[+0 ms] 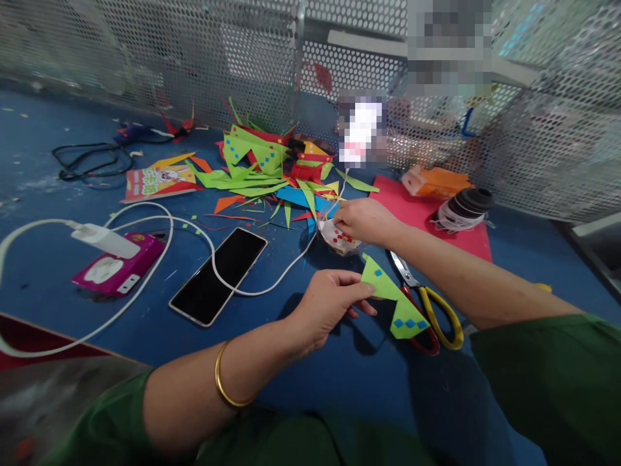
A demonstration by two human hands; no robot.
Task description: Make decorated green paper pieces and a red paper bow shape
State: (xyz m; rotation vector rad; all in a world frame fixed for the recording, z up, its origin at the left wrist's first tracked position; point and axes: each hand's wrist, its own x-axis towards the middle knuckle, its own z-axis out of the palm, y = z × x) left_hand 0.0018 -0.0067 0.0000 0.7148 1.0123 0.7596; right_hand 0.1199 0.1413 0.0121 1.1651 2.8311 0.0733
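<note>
Green paper (387, 285) with blue diamonds (410, 323) is pinched in our left hand (326, 301), and scissors (411, 279) lie just to that hand's right, partly behind the paper. Our right hand (367, 221) is at a small dish (326, 242) of red bits (338, 239); whether it holds one, we cannot quite tell. Left of our left hand lies a phone (204, 290)
</note>
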